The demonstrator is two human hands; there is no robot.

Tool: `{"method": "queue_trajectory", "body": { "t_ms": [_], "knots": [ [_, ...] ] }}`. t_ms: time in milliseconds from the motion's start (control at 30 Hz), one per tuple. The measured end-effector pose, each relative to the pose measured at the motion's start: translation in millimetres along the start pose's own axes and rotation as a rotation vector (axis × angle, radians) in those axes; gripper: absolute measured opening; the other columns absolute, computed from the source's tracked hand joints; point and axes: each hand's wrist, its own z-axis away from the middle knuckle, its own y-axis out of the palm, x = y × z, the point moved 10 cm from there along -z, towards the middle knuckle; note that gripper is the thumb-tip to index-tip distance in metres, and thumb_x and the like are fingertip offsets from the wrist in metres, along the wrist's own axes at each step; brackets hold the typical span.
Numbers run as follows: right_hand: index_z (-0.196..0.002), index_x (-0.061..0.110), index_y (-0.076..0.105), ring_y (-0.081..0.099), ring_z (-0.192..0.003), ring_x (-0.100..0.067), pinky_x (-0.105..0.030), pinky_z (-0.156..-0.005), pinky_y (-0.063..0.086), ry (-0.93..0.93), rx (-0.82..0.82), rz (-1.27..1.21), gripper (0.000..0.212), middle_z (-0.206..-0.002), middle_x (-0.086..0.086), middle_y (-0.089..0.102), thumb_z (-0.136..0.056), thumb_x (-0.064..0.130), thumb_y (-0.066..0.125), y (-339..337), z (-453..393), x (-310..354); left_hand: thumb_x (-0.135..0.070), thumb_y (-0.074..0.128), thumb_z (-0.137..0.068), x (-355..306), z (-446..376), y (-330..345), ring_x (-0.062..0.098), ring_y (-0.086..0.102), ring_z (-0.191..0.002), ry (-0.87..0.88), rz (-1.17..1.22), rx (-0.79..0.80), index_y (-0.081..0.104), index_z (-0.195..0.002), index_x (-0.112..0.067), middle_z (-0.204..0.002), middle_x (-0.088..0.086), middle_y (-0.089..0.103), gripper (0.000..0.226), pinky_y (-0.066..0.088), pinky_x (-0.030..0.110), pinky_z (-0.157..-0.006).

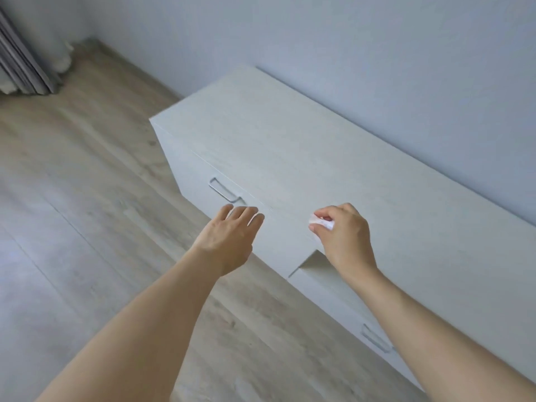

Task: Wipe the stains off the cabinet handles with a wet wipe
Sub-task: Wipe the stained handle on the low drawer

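Wipe (321, 222) sits bunched in my right hand (345, 236), pinched between thumb and curled fingers, hovering just over the front edge of the cabinet (290, 146). It looks soft and limp, a small damp wad with almost no weight, so I judge it will mould round a thin bar easily but may slide or unroll unless I keep it pressed from both sides. My left hand (229, 236) is open, fingers straight and spread, reaching toward the nearer metal handle (224, 191), which sits on the cabinet's front just beyond my fingertips; whether they touch the front panel I cannot tell. That handle is a slim, stiff loop, probably smooth and slick when wet, so the wipe should wrap around the bar rather than rub only its face. A second handle (374, 339) sits lower on the cabinet's front, below my right forearm. Beside the cabinet lies pale wooden floor (87, 213).
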Motion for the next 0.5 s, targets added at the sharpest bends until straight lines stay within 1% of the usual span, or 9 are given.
{"method": "queue_trajectory", "body": {
  "t_ms": [133, 233, 333, 500],
  "knots": [
    [-0.102, 0.008, 0.069, 0.054, -0.099, -0.024, -0.016, -0.07, 0.029, 0.089, -0.025, -0.005, 0.017, -0.102, -0.009, 0.054, -0.086, 0.008, 0.065, 32, -21, 40, -0.022, 0.036, -0.096, 73, 14, 2, 0.019, 0.019, -0.139, 0.078, -0.042, 0.041, 0.017, -0.145, -0.014, -0.152, 0.003, 0.016, 0.053, 0.01, 0.035, -0.115],
    [-0.103, 0.008, 0.068, 0.054, -0.099, -0.023, -0.016, -0.068, 0.029, 0.138, -0.045, -0.018, 0.016, -0.104, -0.01, 0.055, -0.087, 0.008, 0.064, 57, -36, 60, -0.023, 0.037, -0.096, 113, 13, 13, 0.019, 0.015, -0.141, 0.104, -0.075, 0.089, 0.013, -0.147, -0.014, -0.154, 0.004, 0.013, 0.056, 0.007, 0.036, -0.117],
    [-0.105, 0.008, 0.067, 0.054, -0.1, -0.022, -0.017, -0.071, 0.031, 0.168, -0.034, -0.031, 0.017, -0.106, -0.008, 0.054, -0.088, 0.009, 0.064, 82, -51, 66, -0.023, 0.039, -0.096, 129, 1, 28, 0.019, 0.011, -0.142, 0.121, -0.083, 0.154, 0.012, -0.147, -0.014, -0.155, 0.004, 0.01, 0.059, 0.005, 0.037, -0.118],
    [-0.105, 0.007, 0.067, 0.053, -0.102, -0.025, -0.027, -0.076, 0.041, 0.208, 0.0, -0.026, 0.016, -0.106, -0.01, 0.053, -0.09, 0.009, 0.062, 114, -78, 52, -0.023, 0.04, -0.096, 130, -35, 57, 0.019, 0.01, -0.143, 0.2, -0.087, 0.179, 0.01, -0.148, -0.013, -0.156, 0.005, 0.009, 0.062, 0.003, 0.037, -0.118]
  ]
}}
